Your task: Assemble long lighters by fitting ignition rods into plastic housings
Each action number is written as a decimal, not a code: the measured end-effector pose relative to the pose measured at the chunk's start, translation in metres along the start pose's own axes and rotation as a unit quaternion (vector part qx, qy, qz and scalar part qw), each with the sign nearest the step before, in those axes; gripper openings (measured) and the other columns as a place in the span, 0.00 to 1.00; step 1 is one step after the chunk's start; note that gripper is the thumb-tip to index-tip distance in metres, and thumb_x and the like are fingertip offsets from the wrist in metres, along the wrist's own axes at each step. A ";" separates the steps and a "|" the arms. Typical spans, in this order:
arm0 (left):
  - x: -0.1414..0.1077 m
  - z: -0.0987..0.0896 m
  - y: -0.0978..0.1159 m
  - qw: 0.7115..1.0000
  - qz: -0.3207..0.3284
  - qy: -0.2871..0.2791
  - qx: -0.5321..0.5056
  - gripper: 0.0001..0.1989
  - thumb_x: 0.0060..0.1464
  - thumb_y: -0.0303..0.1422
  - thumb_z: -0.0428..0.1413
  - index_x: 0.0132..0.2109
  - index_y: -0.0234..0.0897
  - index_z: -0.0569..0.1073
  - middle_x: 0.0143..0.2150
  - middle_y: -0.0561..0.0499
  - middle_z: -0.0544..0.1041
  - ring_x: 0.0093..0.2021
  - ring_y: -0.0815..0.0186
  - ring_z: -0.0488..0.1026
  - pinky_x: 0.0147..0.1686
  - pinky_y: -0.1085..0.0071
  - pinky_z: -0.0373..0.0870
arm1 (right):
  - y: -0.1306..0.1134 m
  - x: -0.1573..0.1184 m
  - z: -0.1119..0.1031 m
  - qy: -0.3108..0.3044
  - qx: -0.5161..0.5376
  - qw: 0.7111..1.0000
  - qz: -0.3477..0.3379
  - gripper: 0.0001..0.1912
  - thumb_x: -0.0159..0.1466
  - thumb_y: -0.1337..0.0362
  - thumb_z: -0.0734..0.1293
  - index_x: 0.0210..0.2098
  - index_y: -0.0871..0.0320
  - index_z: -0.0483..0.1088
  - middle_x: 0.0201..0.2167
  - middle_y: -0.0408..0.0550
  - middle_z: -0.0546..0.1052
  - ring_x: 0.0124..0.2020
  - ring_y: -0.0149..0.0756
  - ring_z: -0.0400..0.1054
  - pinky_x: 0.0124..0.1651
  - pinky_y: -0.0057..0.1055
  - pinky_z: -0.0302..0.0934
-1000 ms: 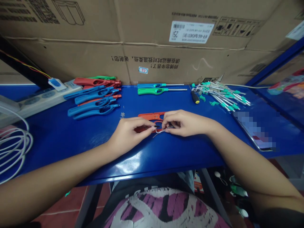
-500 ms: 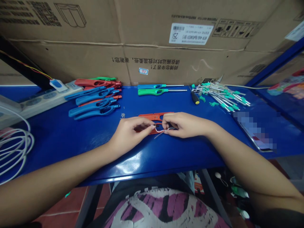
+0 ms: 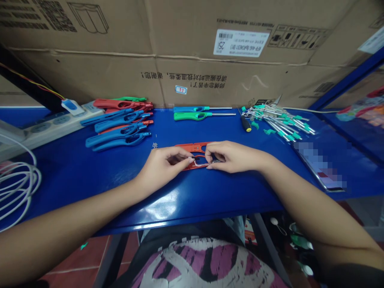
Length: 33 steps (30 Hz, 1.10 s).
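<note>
My left hand (image 3: 165, 165) is closed in a pinch on a small black part (image 3: 195, 159) at the end of a thin pale wire (image 3: 198, 164). The wire runs to my right hand (image 3: 235, 157), whose fingers are pressed together around it and a thin dark piece mostly hidden by them. Under and between my fingers lie two orange lighter shell halves (image 3: 189, 148) on the blue table (image 3: 186, 192), partly covered by both hands.
Blue and orange lighter shells (image 3: 120, 130) are heaped at the left, near small screws (image 3: 155, 145). Two lighters (image 3: 192, 116) lie behind my hands. Metal tubes with green parts (image 3: 288, 124), a screwdriver (image 3: 247, 127) and a phone (image 3: 322, 168) lie to the right. Cardboard (image 3: 186, 48) stands behind.
My left hand has shifted slightly left with the black part. A thin translucent strip that hung below the wire near my right fingers no longer sticks out there.
</note>
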<state>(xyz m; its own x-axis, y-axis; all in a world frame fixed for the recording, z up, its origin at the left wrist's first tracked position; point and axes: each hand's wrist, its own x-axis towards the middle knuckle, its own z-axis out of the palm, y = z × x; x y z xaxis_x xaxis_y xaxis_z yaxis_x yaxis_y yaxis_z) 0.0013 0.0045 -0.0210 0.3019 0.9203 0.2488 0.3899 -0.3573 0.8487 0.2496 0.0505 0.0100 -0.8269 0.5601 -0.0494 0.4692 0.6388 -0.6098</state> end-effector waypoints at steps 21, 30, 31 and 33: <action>0.005 -0.010 -0.001 0.987 0.096 -0.044 0.125 0.07 0.61 0.31 0.59 0.38 0.37 0.83 0.38 0.47 0.83 0.36 0.65 0.80 0.37 0.70 0.75 | 0.000 0.001 0.001 -0.005 -0.006 0.998 -0.054 0.08 0.68 0.62 0.66 0.35 0.59 0.73 0.35 0.46 0.72 0.35 0.32 0.65 0.38 0.29 0.57; 0.002 -0.009 -0.002 0.973 0.140 -0.064 0.169 0.09 0.63 0.29 0.56 0.39 0.36 0.82 0.39 0.46 0.83 0.39 0.62 0.80 0.43 0.66 0.77 | -0.001 0.001 0.004 0.003 -0.013 0.999 -0.037 0.05 0.64 0.64 0.68 0.39 0.57 0.70 0.36 0.45 0.73 0.34 0.32 0.64 0.37 0.28 0.57; 0.001 -0.010 -0.001 0.968 0.149 -0.068 0.188 0.09 0.63 0.28 0.56 0.40 0.36 0.82 0.40 0.46 0.83 0.40 0.62 0.80 0.44 0.65 0.77 | -0.001 0.001 0.004 0.004 -0.014 0.999 -0.037 0.05 0.64 0.64 0.68 0.39 0.57 0.70 0.36 0.45 0.73 0.34 0.32 0.64 0.37 0.28 0.56; -0.001 -0.011 0.000 0.954 0.160 -0.081 0.240 0.11 0.65 0.28 0.54 0.42 0.35 0.82 0.42 0.45 0.83 0.42 0.60 0.80 0.45 0.64 0.77 | -0.001 0.001 0.004 0.004 -0.016 0.999 -0.037 0.05 0.64 0.64 0.68 0.39 0.57 0.70 0.36 0.45 0.72 0.34 0.32 0.64 0.37 0.28 0.56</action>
<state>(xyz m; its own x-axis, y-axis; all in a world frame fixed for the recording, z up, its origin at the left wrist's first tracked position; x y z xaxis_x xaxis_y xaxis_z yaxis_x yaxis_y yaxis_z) -0.0085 0.0048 -0.0158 0.5880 0.7290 0.3504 0.5964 -0.6834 0.4210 0.2470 0.0486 0.0078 -0.8567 0.5158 0.0014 0.4170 0.6943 -0.5865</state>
